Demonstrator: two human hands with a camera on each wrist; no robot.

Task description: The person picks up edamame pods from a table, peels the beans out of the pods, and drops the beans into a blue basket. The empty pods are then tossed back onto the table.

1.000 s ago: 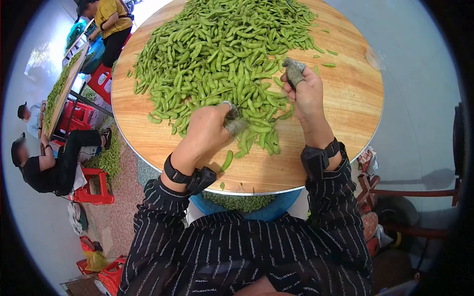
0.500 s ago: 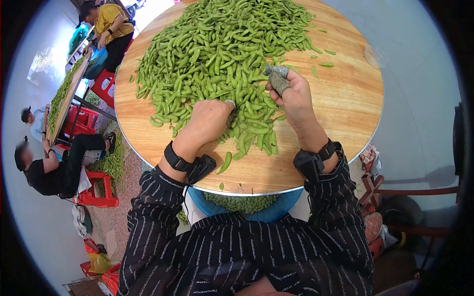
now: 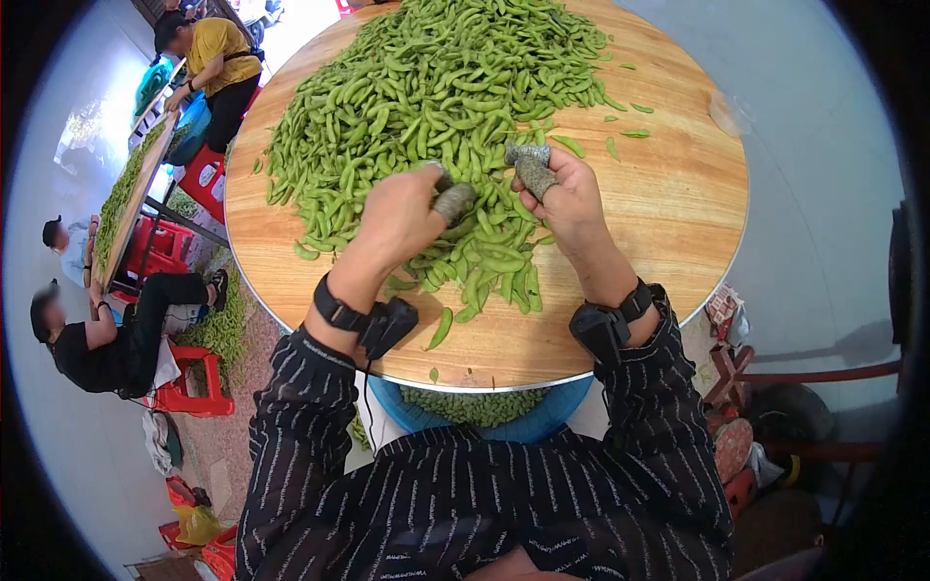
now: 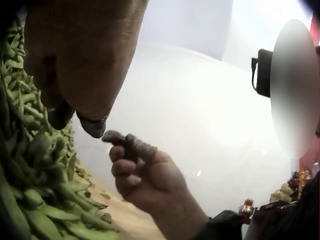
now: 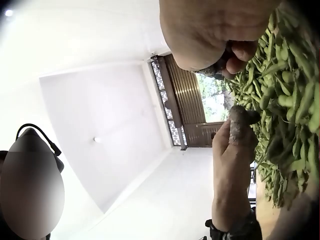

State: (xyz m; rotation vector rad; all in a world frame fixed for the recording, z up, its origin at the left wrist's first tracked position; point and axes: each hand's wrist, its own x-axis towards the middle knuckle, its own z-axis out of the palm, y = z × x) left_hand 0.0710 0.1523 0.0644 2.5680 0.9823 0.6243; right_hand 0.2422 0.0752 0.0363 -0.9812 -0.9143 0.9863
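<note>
Thickly, the far side of the round wood-grain table (image 3: 668, 208) is covered by heaped green pods (image 3: 426, 116); its right is left largely bare. Beneath the near edge a blue basin (image 3: 412, 414) is seen. Over the nearer pods the left hand (image 3: 400, 221) and right hand (image 3: 573, 198) are held, fingers bent, thumb and forefinger wrapped; whether anything is pinched cannot be told. At left, by a pale wall (image 3: 68, 126), a second table (image 3: 127, 218) is strewn with pods.
</note>
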